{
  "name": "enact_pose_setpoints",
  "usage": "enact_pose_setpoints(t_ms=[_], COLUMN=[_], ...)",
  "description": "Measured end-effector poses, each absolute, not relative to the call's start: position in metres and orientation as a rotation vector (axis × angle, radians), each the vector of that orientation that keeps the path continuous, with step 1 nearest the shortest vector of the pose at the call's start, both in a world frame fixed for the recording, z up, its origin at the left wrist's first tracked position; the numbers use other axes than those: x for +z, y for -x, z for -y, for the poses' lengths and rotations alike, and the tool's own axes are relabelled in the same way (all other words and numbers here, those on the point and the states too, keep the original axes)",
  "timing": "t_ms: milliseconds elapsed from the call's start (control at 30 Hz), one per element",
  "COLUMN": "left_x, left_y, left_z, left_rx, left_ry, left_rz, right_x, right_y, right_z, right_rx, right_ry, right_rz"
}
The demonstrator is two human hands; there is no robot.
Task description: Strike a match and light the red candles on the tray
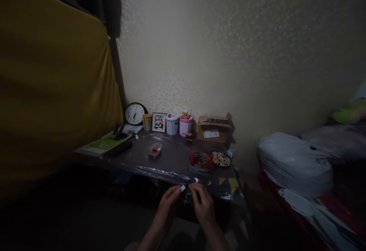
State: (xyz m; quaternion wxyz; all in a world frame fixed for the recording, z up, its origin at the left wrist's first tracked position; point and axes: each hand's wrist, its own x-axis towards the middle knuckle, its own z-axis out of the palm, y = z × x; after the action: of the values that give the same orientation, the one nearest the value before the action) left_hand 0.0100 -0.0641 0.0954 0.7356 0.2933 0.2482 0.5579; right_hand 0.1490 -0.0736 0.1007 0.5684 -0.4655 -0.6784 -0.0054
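My left hand (168,205) and my right hand (203,205) meet low in the view, just in front of the table's near edge. Together their fingertips pinch a small pale piece (183,187); what it is I cannot make out in the dim light. Beyond my hands, on the plastic-covered table (171,163), stand a round bowl with red clips (201,161) and a round dish of pale small sticks (221,159). A small red and clear box (155,150) lies further left.
Along the wall stand a clock (134,113), a panda picture frame (159,122), a white tin (172,124), a pink tin (186,125) and an open cardboard box (214,129). Books (104,144) lie at the table's left. A yellow panel (51,87) fills the left; bagged bundles (294,163) lie right.
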Motion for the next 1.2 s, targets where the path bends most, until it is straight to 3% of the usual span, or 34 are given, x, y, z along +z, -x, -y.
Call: enact_pose_setpoints(t_ms=[233,367,500,1200], left_x=[0.102,0.109,0.111,0.109], left_y=[-0.009,-0.009,-0.005,-0.002], left_z=[0.065,0.067,0.070,0.077], left_rx=[1.224,1.240,1.227,1.211], left_ry=[-0.656,-0.638,-0.662,-0.596], left_rz=[-0.548,-0.534,-0.568,-0.593], right_x=[0.129,0.114,0.096,0.109], right_y=[-0.148,-0.151,-0.170,-0.140], right_z=[0.092,0.082,0.063,0.085], right_rx=[-0.111,-0.141,-0.080,-0.116], right_ry=[1.021,1.030,1.212,0.993], right_rz=[1.548,1.688,1.454,1.613])
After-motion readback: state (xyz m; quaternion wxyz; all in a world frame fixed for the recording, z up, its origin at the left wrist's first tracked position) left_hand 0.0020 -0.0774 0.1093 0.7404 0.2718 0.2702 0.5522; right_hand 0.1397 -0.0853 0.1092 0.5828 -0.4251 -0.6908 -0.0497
